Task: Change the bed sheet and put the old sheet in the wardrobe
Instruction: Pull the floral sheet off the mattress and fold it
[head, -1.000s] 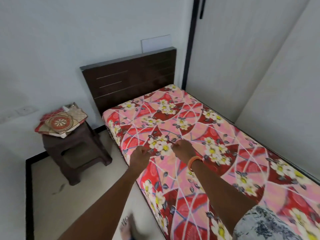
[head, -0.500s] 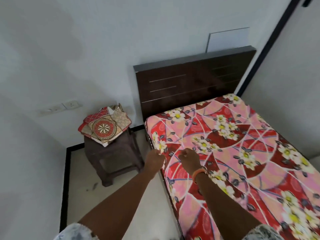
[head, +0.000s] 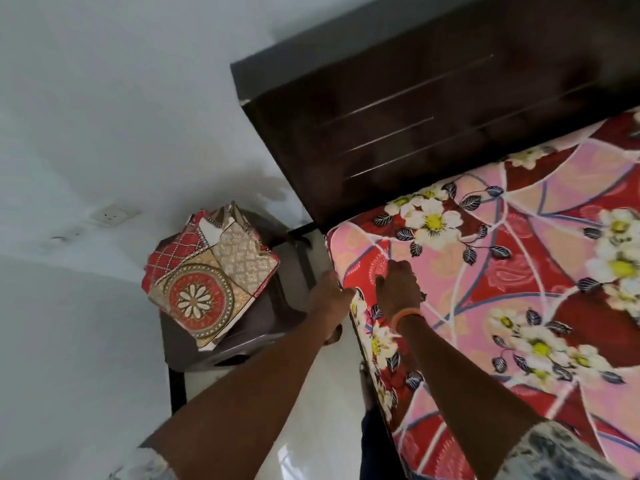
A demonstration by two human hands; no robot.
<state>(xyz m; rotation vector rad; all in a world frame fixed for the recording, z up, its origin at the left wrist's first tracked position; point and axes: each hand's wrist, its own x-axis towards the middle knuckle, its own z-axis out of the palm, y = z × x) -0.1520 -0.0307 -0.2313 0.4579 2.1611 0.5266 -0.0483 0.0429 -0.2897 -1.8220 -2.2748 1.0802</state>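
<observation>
Both bare arms reach forward nearly straight, the left hand (head: 329,292) and the right hand (head: 398,289) side by side, fingers curled, an orange band (head: 405,315) on the right wrist.

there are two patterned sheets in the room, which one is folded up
The folded sheet, red and gold with a round flower medallion, lying on the brown stool beside the bed. The pink floral sheet is spread flat over the mattress.

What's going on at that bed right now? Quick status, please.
Both hands at the mattress corner by the headboard. Left hand grips the floral sheet edge; right hand pinches it on top. Folded sheet waits on the stool. Nothing in the way.
</observation>
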